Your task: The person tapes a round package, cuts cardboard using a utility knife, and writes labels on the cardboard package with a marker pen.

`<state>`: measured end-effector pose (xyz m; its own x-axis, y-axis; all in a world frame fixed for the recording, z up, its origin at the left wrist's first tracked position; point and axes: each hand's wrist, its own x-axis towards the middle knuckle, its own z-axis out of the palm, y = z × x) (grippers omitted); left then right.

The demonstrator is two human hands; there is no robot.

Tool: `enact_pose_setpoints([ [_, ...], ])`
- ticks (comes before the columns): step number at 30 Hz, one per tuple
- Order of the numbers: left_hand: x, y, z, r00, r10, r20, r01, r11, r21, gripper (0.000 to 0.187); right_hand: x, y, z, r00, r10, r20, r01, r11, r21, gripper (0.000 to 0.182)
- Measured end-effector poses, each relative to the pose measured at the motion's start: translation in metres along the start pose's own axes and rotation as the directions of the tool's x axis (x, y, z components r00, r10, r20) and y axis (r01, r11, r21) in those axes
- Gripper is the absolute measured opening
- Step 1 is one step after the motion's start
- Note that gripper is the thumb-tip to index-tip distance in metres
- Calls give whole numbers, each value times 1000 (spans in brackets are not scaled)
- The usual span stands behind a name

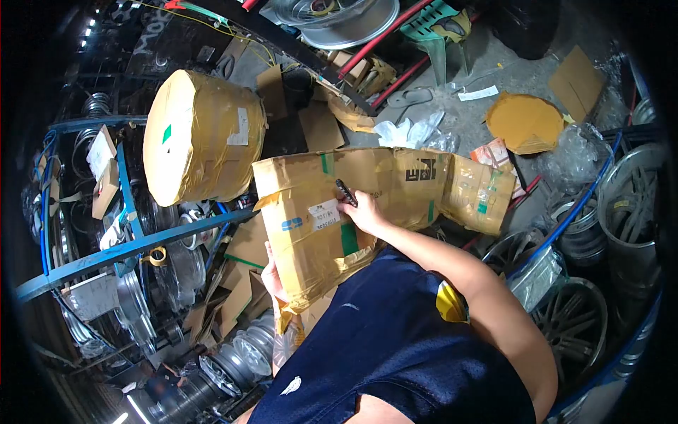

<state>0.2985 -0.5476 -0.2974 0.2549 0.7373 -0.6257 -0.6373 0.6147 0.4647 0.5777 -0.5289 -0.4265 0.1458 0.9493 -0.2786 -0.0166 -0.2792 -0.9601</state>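
Observation:
A black marker (346,192) is gripped in my right hand (363,213), over a white label (325,215) with handwriting on it. The label is stuck to a large taped cardboard box (381,177), which lies against my front and carries green tape strips and printed letters. At the box's left edge, my left hand (274,277) holds its side; part of that hand is hidden behind the cardboard.
A round, tape-wrapped cardboard package (205,138) stands at the upper left. Blue metal rails (134,254) run along the left, with wheel rims behind. More rims (575,318) lie at the right. A green plastic stool (434,35) and a round cardboard piece (524,124) are farther off.

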Motion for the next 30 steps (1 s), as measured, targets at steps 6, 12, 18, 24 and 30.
enact_pose_setpoints([
  [6, -8, 0, 32, 988, 21, 154, -5, 995, -99, 36, -7, -7, -4, 998, 63, 24, -65, 991, 113, 22],
  [12, 3, 3, 13, 982, 114, 149, -92, 985, -148, 39, -10, -9, -7, 985, -4, -172, 13, 999, 49, 23],
  [18, 11, 5, 9, 985, 139, 107, -134, 990, -54, 36, -9, -15, -10, 972, -106, -212, 81, 989, -125, 26],
  [24, 11, 6, 11, 986, 137, 92, -134, 990, -34, 37, 2, -15, -11, 984, 11, -180, -29, 995, -98, 26],
  [30, 11, 7, 9, 982, 154, 106, -148, 987, -61, 38, 8, -7, -16, 988, -28, -153, 17, 997, -72, 23],
])
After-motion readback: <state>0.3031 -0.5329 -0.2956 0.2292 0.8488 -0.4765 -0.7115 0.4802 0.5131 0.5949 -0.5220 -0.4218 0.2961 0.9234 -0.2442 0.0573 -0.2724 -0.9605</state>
